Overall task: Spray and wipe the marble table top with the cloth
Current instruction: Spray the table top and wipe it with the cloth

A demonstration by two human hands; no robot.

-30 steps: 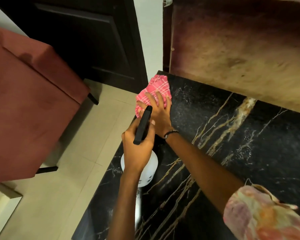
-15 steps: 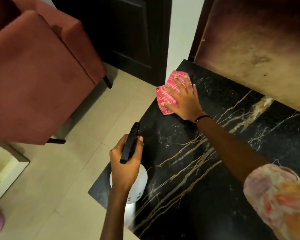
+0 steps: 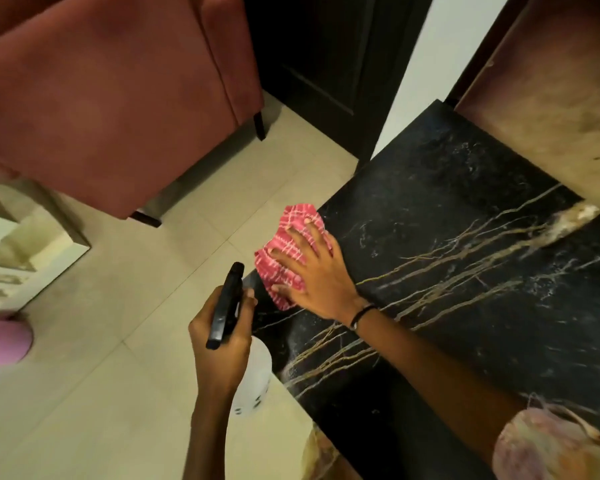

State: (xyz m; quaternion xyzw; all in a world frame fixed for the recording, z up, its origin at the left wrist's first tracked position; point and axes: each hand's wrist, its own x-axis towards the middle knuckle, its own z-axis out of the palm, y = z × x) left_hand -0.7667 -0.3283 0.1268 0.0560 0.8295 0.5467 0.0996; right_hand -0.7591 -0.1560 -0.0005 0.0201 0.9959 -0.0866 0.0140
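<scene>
At table edge point(image 3: 329, 202): right hand point(image 3: 312, 271) fingers spread, cloth point(image 3: 284, 247) slid nearer bottle-gripping left hand point(image 3: 219, 344).

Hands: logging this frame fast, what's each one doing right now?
Left hand: closed around the spray bottle, held off the table's edge.
Right hand: open, fingers spread, pressing the pink cloth flat on the marble table top.

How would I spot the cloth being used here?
Find the black marble table top veined with gold. At its left edge the right hand presses flat on the cloth. It is the only pink checked thing; the spray bottle nearby is white.
</scene>
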